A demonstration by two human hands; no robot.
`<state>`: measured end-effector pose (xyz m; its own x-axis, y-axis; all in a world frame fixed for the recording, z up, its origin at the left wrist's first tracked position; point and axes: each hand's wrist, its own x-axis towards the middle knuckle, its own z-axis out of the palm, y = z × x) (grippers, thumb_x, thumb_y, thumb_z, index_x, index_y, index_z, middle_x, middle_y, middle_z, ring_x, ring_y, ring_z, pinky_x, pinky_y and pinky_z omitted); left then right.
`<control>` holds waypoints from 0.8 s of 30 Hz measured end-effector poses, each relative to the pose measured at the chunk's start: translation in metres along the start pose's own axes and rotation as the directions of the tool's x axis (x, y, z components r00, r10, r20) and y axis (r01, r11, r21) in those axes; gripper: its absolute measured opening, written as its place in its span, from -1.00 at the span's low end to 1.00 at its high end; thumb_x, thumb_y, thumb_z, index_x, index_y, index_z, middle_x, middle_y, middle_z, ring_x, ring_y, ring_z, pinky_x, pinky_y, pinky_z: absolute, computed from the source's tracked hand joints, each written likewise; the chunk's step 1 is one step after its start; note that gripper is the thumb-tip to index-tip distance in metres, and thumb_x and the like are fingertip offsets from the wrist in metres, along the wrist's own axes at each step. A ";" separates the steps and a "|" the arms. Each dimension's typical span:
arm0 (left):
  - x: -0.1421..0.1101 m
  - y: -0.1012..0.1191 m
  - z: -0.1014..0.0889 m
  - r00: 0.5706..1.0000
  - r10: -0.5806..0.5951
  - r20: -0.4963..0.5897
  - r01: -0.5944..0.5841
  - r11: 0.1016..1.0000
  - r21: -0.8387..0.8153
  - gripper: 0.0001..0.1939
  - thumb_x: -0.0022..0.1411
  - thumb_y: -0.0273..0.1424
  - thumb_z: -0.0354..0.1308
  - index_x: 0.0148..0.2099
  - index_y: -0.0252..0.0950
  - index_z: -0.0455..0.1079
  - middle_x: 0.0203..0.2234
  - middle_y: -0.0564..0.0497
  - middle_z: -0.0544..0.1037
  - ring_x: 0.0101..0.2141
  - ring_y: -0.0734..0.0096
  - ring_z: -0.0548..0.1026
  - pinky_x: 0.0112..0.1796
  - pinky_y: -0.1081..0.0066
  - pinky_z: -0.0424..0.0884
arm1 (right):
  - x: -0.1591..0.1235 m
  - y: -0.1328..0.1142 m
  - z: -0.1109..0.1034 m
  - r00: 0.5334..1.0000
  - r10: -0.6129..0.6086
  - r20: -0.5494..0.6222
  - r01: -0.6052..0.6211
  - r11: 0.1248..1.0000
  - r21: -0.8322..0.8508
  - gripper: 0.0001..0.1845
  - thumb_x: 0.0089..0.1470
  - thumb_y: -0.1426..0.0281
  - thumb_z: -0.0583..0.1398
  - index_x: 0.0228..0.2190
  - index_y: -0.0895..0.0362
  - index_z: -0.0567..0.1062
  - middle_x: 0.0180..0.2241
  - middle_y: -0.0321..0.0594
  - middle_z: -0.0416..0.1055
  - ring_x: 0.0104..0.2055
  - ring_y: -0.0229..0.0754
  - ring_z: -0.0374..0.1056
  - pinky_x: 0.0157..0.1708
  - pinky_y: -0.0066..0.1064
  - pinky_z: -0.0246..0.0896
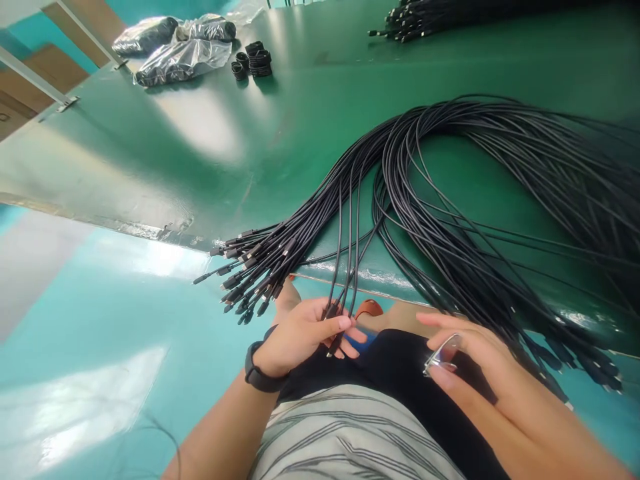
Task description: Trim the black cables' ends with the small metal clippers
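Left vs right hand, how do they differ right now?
The bare left hand closes around a few thin black cables, while the bare right hand pinches a small shiny silver-edged object and holds no cable. The left wrist wears a black watch-style band; the right wrist shows none. Both hands are held over the person's dark clothing.

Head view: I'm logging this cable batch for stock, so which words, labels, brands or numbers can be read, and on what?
No text can be read.
The black cable connectors are too small to show any marking.
A dark mark on the cardboard box is too blurred to read.
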<state>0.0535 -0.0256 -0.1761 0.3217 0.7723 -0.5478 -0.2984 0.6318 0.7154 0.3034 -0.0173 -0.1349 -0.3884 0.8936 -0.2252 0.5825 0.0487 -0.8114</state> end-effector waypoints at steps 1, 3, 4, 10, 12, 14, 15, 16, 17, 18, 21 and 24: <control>0.000 0.000 -0.001 1.000 -0.010 0.000 0.010 1.000 0.018 -0.77 0.24 -0.30 0.22 -0.30 -0.38 0.35 -0.36 -0.17 0.67 -0.47 0.43 0.63 -0.48 0.59 0.45 | 0.001 -0.001 0.000 1.000 -0.002 0.010 0.002 1.000 0.010 -0.69 0.18 0.24 0.16 -0.02 -0.15 0.42 0.10 -0.27 0.37 0.09 0.03 0.32 0.08 -0.21 0.27; -0.001 0.000 0.000 0.999 -0.037 0.020 0.036 0.999 0.033 -0.76 0.24 -0.28 0.22 -0.26 -0.40 0.38 -0.36 -0.19 0.67 -0.48 0.42 0.63 -0.51 0.59 0.45 | 0.003 -0.004 0.003 0.998 0.029 0.048 -0.031 0.998 0.045 -0.76 0.13 0.22 0.20 -0.13 -0.12 0.48 0.04 -0.24 0.41 -0.02 0.03 0.40 -0.06 -0.26 0.38; -0.002 -0.001 0.001 0.997 -0.057 0.042 0.055 0.998 0.036 -0.74 0.24 -0.27 0.22 -0.21 -0.40 0.40 -0.34 -0.20 0.67 -0.48 0.39 0.63 -0.53 0.57 0.46 | 0.004 -0.007 0.004 0.995 0.064 0.073 -0.070 0.994 0.079 -0.78 0.11 0.22 0.22 -0.16 -0.11 0.50 0.00 -0.22 0.43 -0.09 0.01 0.43 -0.14 -0.28 0.42; -0.011 -0.013 0.000 0.934 -0.194 0.299 0.207 0.978 -0.012 -0.58 0.24 -0.22 0.21 0.07 -0.34 0.34 -0.11 -0.32 0.61 -0.35 0.25 0.66 -0.51 0.54 0.51 | 0.011 -0.027 0.020 0.960 0.247 0.134 -0.279 0.782 0.557 -0.82 0.15 0.24 0.22 -0.19 -0.05 0.49 0.01 -0.17 0.42 -0.17 -0.08 0.46 -0.18 -0.31 0.45; -0.016 -0.016 0.003 0.945 -0.188 0.267 0.204 0.978 -0.033 -0.58 0.24 -0.21 0.21 0.05 -0.35 0.35 -0.12 -0.30 0.61 -0.38 0.28 0.66 -0.51 0.54 0.51 | 0.015 -0.027 0.025 0.957 0.250 0.149 -0.286 0.716 0.637 -0.86 0.14 0.27 0.23 -0.21 -0.04 0.50 0.03 -0.18 0.39 -0.23 -0.15 0.45 -0.27 -0.38 0.45; -0.023 -0.020 0.012 0.975 -0.165 0.146 0.175 0.983 -0.057 -0.61 0.24 -0.19 0.20 -0.01 -0.36 0.38 -0.16 -0.28 0.62 -0.42 0.31 0.66 -0.53 0.55 0.51 | 0.018 -0.024 0.030 0.962 0.231 0.149 -0.269 0.680 0.682 -0.89 0.13 0.29 0.26 -0.25 -0.03 0.53 -0.04 -0.19 0.40 -0.31 -0.22 0.42 -0.34 -0.44 0.43; -0.027 -0.022 0.018 0.984 -0.158 0.081 0.163 0.984 -0.069 -0.63 0.26 -0.18 0.18 -0.04 -0.37 0.38 -0.18 -0.27 0.63 -0.44 0.32 0.65 -0.54 0.55 0.49 | 0.020 -0.021 0.032 0.966 0.218 0.135 -0.249 0.663 0.706 -0.90 0.12 0.30 0.27 -0.26 -0.03 0.54 -0.07 -0.21 0.40 -0.35 -0.26 0.40 -0.35 -0.46 0.41; -0.031 -0.024 0.025 0.988 -0.151 0.024 0.152 0.985 -0.081 -0.63 0.28 -0.16 0.14 -0.05 -0.37 0.39 -0.21 -0.25 0.63 -0.46 0.33 0.65 -0.56 0.55 0.48 | 0.020 -0.019 0.034 0.972 0.207 0.114 -0.223 0.644 0.732 -0.90 0.12 0.30 0.27 -0.26 -0.03 0.55 -0.10 -0.22 0.39 -0.37 -0.28 0.37 -0.37 -0.47 0.40; -0.035 -0.026 0.031 0.989 -0.144 -0.019 0.142 0.986 -0.089 -0.62 0.31 -0.15 0.09 -0.05 -0.38 0.39 -0.23 -0.24 0.63 -0.48 0.34 0.64 -0.58 0.55 0.46 | 0.021 -0.017 0.036 0.975 0.199 0.093 -0.199 0.622 0.757 -0.89 0.11 0.30 0.28 -0.26 -0.03 0.55 -0.11 -0.22 0.38 -0.38 -0.29 0.35 -0.37 -0.46 0.39; -0.040 -0.027 0.037 0.991 -0.125 -0.055 0.121 0.989 -0.083 -0.60 0.34 -0.14 0.03 -0.04 -0.38 0.39 -0.24 -0.23 0.63 -0.49 0.36 0.63 -0.58 0.55 0.44 | 0.021 -0.016 0.037 0.977 0.197 0.075 -0.181 0.598 0.781 -0.88 0.11 0.29 0.28 -0.26 -0.03 0.56 -0.10 -0.21 0.38 -0.38 -0.28 0.34 -0.37 -0.45 0.38; -0.048 -0.025 0.049 0.994 -0.046 -0.096 0.050 0.998 0.041 -0.57 0.39 -0.14 -0.08 0.02 -0.35 0.41 -0.21 -0.20 0.61 -0.46 0.43 0.60 -0.50 0.54 0.43 | 0.019 -0.015 0.038 0.972 0.230 0.053 -0.172 0.536 0.827 -0.86 0.08 0.29 0.30 -0.26 0.01 0.57 -0.08 -0.16 0.39 -0.38 -0.24 0.33 -0.40 -0.39 0.37; -0.048 -0.016 0.053 0.999 -0.014 -0.045 0.021 0.987 0.158 -0.62 0.40 -0.20 -0.06 0.01 -0.30 0.46 -0.16 -0.16 0.59 -0.44 0.49 0.55 -0.47 0.55 0.38 | 0.017 -0.015 0.036 0.970 0.232 0.074 -0.186 0.512 0.838 -0.89 0.05 0.33 0.33 -0.31 0.00 0.58 -0.16 -0.19 0.45 -0.40 -0.25 0.32 -0.41 -0.40 0.36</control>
<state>0.0902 -0.0764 -0.1382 0.2850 0.7653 -0.5771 -0.1456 0.6297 0.7631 0.2622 -0.0190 -0.1464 -0.2943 0.8452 -0.4460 -0.2279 -0.5153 -0.8261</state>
